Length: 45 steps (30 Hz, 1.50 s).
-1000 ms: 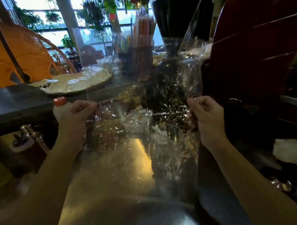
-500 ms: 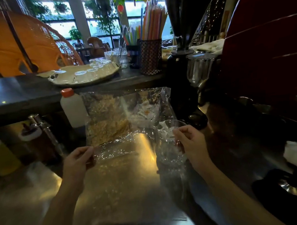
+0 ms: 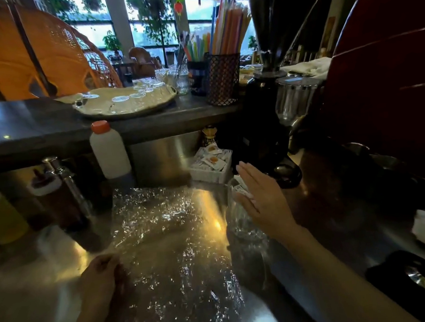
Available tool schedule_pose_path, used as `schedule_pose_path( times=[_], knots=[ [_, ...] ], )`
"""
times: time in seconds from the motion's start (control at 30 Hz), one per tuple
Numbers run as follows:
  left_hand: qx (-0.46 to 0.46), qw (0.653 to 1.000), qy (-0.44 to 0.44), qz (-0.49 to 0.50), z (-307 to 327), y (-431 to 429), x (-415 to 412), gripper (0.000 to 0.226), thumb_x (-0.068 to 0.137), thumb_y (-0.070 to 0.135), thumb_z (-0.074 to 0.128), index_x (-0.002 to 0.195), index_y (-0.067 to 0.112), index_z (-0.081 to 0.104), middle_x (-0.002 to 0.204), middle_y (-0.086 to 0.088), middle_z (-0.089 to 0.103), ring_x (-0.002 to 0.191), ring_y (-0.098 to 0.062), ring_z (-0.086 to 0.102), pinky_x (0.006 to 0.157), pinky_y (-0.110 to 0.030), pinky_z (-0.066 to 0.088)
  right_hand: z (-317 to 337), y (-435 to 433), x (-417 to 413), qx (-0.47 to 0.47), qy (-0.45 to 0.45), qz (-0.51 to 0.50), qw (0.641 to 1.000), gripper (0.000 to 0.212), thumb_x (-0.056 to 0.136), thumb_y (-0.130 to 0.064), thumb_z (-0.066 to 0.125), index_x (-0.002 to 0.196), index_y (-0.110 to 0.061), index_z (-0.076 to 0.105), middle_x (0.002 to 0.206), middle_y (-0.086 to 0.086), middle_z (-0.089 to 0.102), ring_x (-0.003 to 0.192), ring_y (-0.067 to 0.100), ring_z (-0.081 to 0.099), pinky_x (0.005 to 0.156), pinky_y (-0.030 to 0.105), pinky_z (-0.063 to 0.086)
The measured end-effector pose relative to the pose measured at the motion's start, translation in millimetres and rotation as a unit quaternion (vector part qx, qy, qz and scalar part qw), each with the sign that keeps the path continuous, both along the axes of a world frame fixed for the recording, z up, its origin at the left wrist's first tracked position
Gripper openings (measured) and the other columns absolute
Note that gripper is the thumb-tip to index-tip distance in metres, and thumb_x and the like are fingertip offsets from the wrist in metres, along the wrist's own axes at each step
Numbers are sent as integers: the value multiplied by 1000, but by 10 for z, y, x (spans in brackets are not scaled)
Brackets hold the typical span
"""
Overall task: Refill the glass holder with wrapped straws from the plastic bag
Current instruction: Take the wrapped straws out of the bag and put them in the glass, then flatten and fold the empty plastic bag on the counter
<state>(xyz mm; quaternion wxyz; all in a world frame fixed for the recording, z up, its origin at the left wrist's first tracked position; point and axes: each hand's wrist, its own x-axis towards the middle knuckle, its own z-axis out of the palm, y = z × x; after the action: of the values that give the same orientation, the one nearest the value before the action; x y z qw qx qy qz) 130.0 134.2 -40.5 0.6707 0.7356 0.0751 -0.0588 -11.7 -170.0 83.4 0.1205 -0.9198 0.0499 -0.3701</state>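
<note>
Bag was flat on the bench, glass barely had anything in it

Honestly you looked early in the refill: the plastic bag [image 3: 171, 238] lay crinkled and spread across the middle of the steel bench [image 3: 62, 255], running to the near edge, and I couldn't make out any wrapped straws inside through the glare. The glass holder [image 3: 241, 223] stood just off the bag's right side, with only a couple of white wrapped bits poking up at its rim, so most of the filling was left, I'd say. Your left hand [image 3: 102, 272] was curled down at the bag's near-left edge, seemingly pinching the plastic, though blur hid the fingertips. Your right hand [image 3: 259, 197] was flat and spread, fingers straight, holding nothing, palm against the glass's right side.
</note>
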Motion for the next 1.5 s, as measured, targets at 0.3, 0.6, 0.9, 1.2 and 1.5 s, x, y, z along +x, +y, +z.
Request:
schedule_pose_path(
  times=[0.3,0.6,0.9,1.2,1.5],
  knots=[
    [76,994,-77,-5,-73,26,8,11,87,12,57,78,10,60,57,-10,60,48,-23,53,54,-27,43,-147,-167,254,-56,228,6,972,63,93,-46,41,143,-15,19,155,4,22,138,20,24,108,33,17],
    [171,976,-135,-24,-141,32,-19,7,88,13,56,84,16,60,73,-8,65,66,-17,57,60,-28,39,111,-230,114,215,239,81,943,39,93,-35,48,129,-19,47,125,7,56,106,17,53,85,31,45],
    [178,972,-149,-18,-63,3,-84,6,88,12,55,84,11,61,67,1,62,58,3,57,54,-11,39,128,-498,274,180,89,-135,970,24,90,-17,54,112,-9,58,106,10,61,88,16,50,73,31,41],
    [162,977,-135,-23,-89,14,-61,6,87,12,57,82,13,60,71,-11,65,65,-19,58,54,-5,38,58,-700,641,121,270,-134,946,38,88,-32,56,123,-17,51,114,9,57,103,27,55,78,38,45],
    [144,980,-135,-22,-120,16,-49,10,86,10,59,78,15,60,63,-3,65,52,-6,58,48,-4,36,80,-663,554,94,87,-63,990,7,87,-11,56,85,-8,62,84,9,61,76,23,57,67,40,48]
  ],
)
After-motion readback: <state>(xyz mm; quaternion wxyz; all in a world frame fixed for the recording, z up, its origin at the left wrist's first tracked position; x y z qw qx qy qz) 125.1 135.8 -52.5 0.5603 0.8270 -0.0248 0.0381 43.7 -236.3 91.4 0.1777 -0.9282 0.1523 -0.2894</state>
